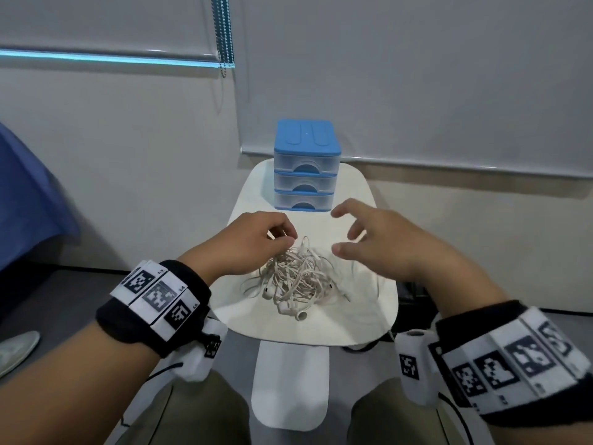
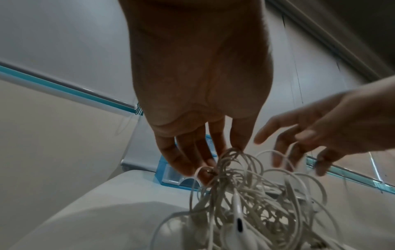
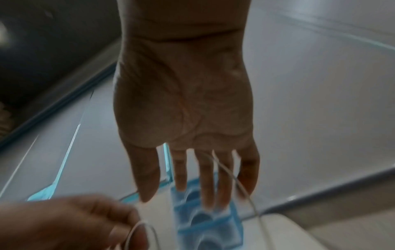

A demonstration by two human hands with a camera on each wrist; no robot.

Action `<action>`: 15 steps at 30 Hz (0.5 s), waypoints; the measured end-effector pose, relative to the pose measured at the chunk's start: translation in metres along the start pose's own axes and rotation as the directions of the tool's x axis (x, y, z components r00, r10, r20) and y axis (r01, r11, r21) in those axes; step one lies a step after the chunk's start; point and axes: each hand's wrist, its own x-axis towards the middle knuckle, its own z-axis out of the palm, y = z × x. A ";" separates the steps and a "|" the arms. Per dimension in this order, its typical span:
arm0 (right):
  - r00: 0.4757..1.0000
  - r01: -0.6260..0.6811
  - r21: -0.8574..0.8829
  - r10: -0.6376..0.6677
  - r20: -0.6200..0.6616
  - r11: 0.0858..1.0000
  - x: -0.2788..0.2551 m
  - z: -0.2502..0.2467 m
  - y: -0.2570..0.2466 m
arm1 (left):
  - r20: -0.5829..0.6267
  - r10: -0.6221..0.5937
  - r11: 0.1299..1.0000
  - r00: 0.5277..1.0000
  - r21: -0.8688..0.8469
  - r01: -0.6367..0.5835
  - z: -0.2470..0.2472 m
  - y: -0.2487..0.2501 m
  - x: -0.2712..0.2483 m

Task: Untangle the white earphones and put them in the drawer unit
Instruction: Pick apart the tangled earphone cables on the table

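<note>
Left hand (image 1: 253, 244) is seen pinching strands at the top of the earphones (image 1: 293, 277), fingertips curled round a loop, and the tangle is drawn up slightly from the table (image 1: 359, 319). Right hand (image 1: 378, 240) is held spread and relaxed just beside the bundle; a thin strand is draped across its fingers (image 3: 222, 177) in the right wrist view, but nothing is gripped. Most of the cable is still knotted in a heap at the table's middle, earbuds lying at its near edge. Behind it, the drawers (image 1: 306, 165) are all shut. Untangling is judged barely begun. Next, a free end or earbud should be found by the right hand and eased out while the knot is steadied; hard pulling could tighten it.
</note>
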 end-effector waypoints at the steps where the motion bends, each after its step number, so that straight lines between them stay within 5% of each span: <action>1: 0.999 0.002 -0.053 -0.004 -0.037 0.999 0.003 0.010 -0.001 | 0.034 -0.008 0.999 0.999 0.035 0.007 0.001 0.000 0.000; 5: 0.990 0.110 0.032 -0.107 -0.091 0.993 0.014 0.042 -0.009 | 0.112 -0.015 0.996 0.994 0.092 0.004 0.006 0.004 0.003; 11: 0.973 0.137 0.229 -0.087 -0.215 0.964 0.022 0.063 -0.002 | 0.100 -0.030 0.988 0.995 0.154 0.014 0.011 0.008 0.004; 15: 0.995 0.023 0.491 0.026 -0.093 0.871 0.024 0.069 0.006 | 0.086 -0.035 0.976 0.996 0.215 0.016 0.015 0.008 0.006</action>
